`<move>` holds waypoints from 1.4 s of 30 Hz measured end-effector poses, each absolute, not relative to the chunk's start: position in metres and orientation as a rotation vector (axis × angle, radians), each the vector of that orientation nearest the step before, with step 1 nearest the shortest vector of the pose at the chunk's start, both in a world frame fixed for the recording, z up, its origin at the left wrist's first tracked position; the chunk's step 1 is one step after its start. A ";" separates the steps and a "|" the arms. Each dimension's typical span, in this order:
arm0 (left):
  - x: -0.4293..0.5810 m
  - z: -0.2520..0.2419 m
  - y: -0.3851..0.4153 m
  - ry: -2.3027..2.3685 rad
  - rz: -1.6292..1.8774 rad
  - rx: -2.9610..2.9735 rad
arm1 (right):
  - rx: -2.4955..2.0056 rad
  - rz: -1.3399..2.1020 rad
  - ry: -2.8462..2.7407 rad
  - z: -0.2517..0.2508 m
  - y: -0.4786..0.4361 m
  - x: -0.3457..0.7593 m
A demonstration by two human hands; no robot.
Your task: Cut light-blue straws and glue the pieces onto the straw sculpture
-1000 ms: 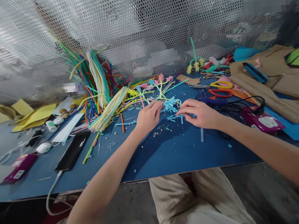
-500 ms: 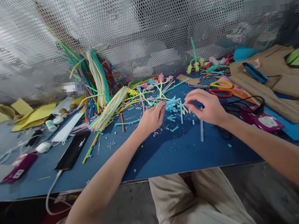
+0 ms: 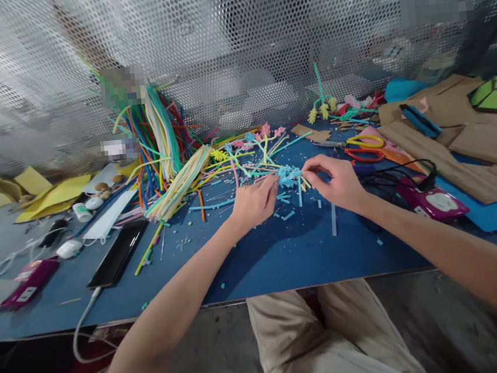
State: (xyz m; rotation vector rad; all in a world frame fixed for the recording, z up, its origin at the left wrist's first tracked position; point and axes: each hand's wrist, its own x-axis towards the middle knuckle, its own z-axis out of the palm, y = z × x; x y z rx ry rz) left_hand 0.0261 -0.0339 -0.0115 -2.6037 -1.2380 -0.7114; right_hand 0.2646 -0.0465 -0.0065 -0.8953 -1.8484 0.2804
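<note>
Between my hands is a light-blue fuzzy flower shape [image 3: 289,175], made of short pipe cleaner pieces. My left hand [image 3: 256,200] has its fingers closed on the left end of it. The thumb and forefinger of my right hand [image 3: 336,181] pinch its right end; the exact piece in the pinch is too small to make out. Below lie cut light-blue bits [image 3: 289,215] on the blue tabletop [image 3: 281,253]. Just behind are pipe cleaner stems with pink flowers [image 3: 265,132] and a yellow flower [image 3: 218,155].
Bundled pipe cleaners [image 3: 161,130] stand at the back left, against a perforated metal screen [image 3: 235,47]. Scissors [image 3: 365,142] lie right of centre, near a purple power strip [image 3: 436,197] and brown paper [image 3: 443,159]. A black phone [image 3: 117,258] lies left.
My right hand has come slightly closer to my left, bringing its light-blue piece up against the flower shape. The whole view has shifted a little.
</note>
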 end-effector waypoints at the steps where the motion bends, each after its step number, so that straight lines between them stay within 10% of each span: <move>1: 0.027 -0.012 -0.034 -1.234 -0.706 -2.606 | -0.897 0.285 -1.843 -0.007 -0.046 0.264; 42: 0.021 -0.010 -0.032 -1.214 -0.757 -2.686 | -0.797 0.272 -2.087 -0.006 -0.037 0.277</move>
